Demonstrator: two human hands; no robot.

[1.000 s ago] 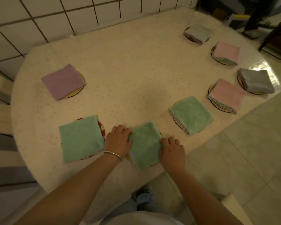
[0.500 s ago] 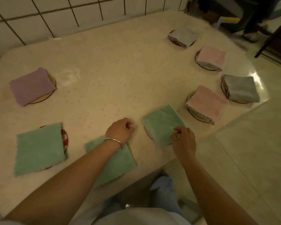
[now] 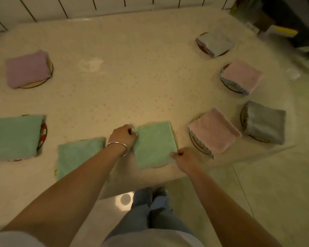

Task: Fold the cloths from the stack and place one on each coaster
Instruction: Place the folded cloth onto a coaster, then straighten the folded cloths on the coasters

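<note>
Both hands grasp one folded green cloth (image 3: 154,144) at the near edge of the table (image 3: 132,72). The left hand (image 3: 123,135) pinches the cloth's far left corner between thumb and curled fingers; the right hand (image 3: 183,158) pinches its near right corner, fingers likewise curled. Holding opposite corners plausibly lets the person square the cloth and slide it without undoing the fold. A thin curved rim shows under the cloth's near and right edges, which suggests a coaster beneath, though too little is visible to be sure. Both forearms reach forward and slightly inward from the bottom of the view, wrists low over the table; a metal bangle (image 3: 119,147) sits on the left wrist. Just left lies a second green cloth (image 3: 77,155), partly hidden by the left forearm, and further left a third green cloth (image 3: 15,137) over a red-patterned coaster (image 3: 43,135). A purple cloth (image 3: 26,68) rests at the far left. To the right, a pink cloth (image 3: 215,130), a grey cloth (image 3: 264,121), another pink cloth (image 3: 242,75) and a pale grey cloth (image 3: 215,42) each cover a coaster. No remaining stack is visible, so the task appears close to finished.
</note>
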